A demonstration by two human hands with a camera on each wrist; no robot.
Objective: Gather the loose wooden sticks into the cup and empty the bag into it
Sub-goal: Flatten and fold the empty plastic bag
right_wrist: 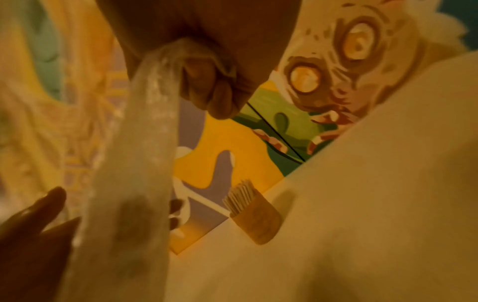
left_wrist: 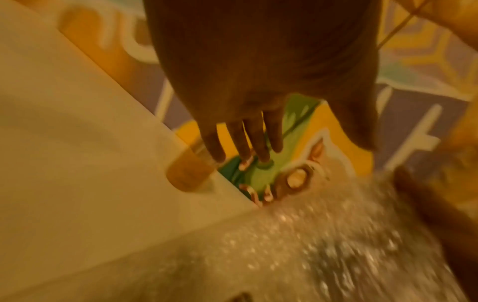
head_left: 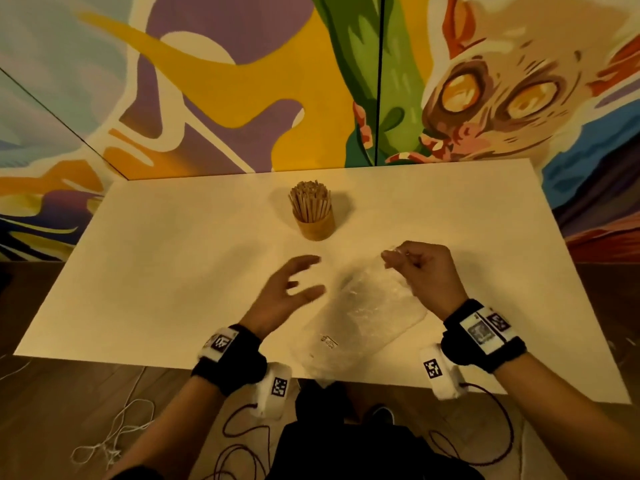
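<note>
Right hand (head_left: 424,271) pinched around top edge of clear bag (head_left: 363,317), hanging over tabletop (head_left: 156,271). Left hand (head_left: 287,292) spread wide, just beside bag, empty. Farther back, wooden sticks (head_left: 310,202) upright in cup (head_left: 317,226), mid-tabletop.

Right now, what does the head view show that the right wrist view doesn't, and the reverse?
Only the head view shows the whole table, both wristbands, the floor cables and the bag's label. Only the right wrist view shows, close up, the right hand's grip pinching the bag's bunched end. Both show the cup full of sticks, the open left hand and the mural.
</note>
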